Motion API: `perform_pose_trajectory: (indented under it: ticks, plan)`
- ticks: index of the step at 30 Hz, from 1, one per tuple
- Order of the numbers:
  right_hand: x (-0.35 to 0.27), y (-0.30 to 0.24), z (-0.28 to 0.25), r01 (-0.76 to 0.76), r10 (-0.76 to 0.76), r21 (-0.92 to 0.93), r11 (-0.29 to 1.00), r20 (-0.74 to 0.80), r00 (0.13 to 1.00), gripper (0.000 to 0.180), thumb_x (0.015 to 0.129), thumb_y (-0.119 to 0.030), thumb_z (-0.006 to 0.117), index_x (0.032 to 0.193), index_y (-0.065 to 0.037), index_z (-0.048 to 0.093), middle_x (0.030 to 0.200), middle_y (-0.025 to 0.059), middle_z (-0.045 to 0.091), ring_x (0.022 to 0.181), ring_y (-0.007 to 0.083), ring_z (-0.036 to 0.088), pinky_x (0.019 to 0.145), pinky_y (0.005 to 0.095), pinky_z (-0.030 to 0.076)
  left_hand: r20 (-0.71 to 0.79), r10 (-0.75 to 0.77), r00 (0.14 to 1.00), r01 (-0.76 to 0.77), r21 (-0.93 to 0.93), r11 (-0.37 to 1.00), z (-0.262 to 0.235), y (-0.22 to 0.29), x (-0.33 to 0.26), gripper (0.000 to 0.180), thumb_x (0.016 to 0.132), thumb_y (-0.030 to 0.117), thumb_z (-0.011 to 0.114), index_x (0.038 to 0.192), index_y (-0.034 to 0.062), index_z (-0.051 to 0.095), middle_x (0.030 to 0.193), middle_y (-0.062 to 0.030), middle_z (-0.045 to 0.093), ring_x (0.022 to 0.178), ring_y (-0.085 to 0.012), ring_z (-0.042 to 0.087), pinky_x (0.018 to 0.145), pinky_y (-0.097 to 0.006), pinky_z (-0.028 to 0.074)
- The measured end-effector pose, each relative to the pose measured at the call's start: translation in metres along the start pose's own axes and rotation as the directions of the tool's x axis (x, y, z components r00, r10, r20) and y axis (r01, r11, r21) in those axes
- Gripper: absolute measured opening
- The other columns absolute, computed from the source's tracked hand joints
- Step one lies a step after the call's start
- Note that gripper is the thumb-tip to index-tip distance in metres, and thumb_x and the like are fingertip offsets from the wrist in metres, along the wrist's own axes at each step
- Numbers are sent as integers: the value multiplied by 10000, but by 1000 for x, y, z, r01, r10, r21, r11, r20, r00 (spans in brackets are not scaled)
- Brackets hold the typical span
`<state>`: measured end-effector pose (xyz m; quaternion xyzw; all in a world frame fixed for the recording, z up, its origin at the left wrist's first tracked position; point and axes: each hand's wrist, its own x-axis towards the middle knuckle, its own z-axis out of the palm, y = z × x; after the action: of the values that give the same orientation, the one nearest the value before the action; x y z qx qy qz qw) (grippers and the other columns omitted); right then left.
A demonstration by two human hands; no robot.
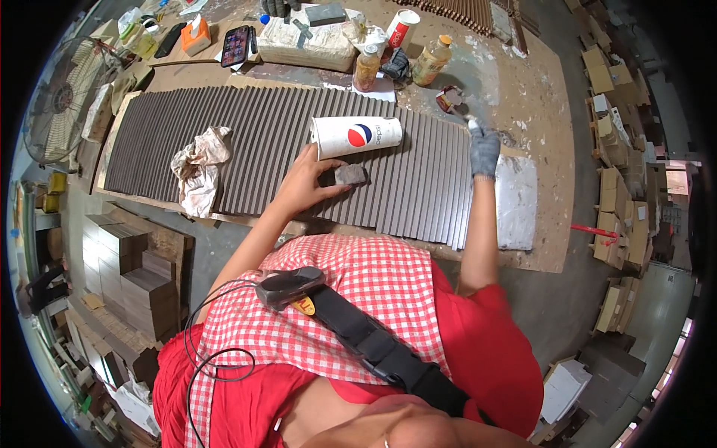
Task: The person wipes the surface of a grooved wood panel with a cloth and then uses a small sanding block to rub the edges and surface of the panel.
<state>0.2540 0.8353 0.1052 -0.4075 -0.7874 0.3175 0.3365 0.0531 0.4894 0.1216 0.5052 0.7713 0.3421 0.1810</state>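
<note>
One bench (551,97) carried dozens of brown strips (254,112), laid side by side. The hands were apart: the gloved right hand (485,151) gripped a thin tool at a small tub (449,98) beyond the strips; the bare left hand (305,183) pinched a grey block (351,175) on them. Sparing loads on the tool and a flat block would likely serve best. Obstructions: a crumpled cloth (200,168) and a paper cup (336,137) on its side lay across strips; two bottles (432,61) stood near the tub.

My table (556,160) bears grey-brown strips (261,127), a wrapped bundle (306,52), an orange pack (196,37), a bottle (431,63) and, to my right, a white slab (515,209).
</note>
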Motion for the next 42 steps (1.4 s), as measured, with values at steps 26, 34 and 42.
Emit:
perform_pose_trajectory:
  ticks: [26, 34, 42]
  plan:
    - [144, 150, 36, 127, 148, -713, 689, 310, 939, 352, 843, -374, 575, 862, -45, 698, 676, 117, 657, 545, 242, 582, 557, 367, 466, 16, 0, 1000, 0, -2, 1000, -5, 7, 1, 491, 670, 325, 769, 1094, 98, 670, 1152, -166, 497, 1132, -338, 469, 963, -414, 403]
    - [94, 108, -13, -614, 549, 314, 725, 276, 789, 176, 891, -249, 582, 953, -152, 716, 609, -41, 565, 431, 66, 432, 376, 238, 319, -15, 42, 999, -42, 18, 999, 1, 2, 1, 488, 720, 337, 752, 1138, 107, 654, 1159, -180, 510, 1139, -341, 470, 958, -412, 403]
    - [-42, -53, -32, -698, 461, 382, 605, 547, 699, 247, 920, -250, 572, 1078, -68, 626, 651, -47, 552, 444, 30, 429, 343, 166, 301, -1, 82, 997, -82, 40, 996, -2, 2, -1, 498, 713, 339, 761, 1150, 126, 651, 1138, -174, 506, 1137, -339, 461, 958, -408, 406]
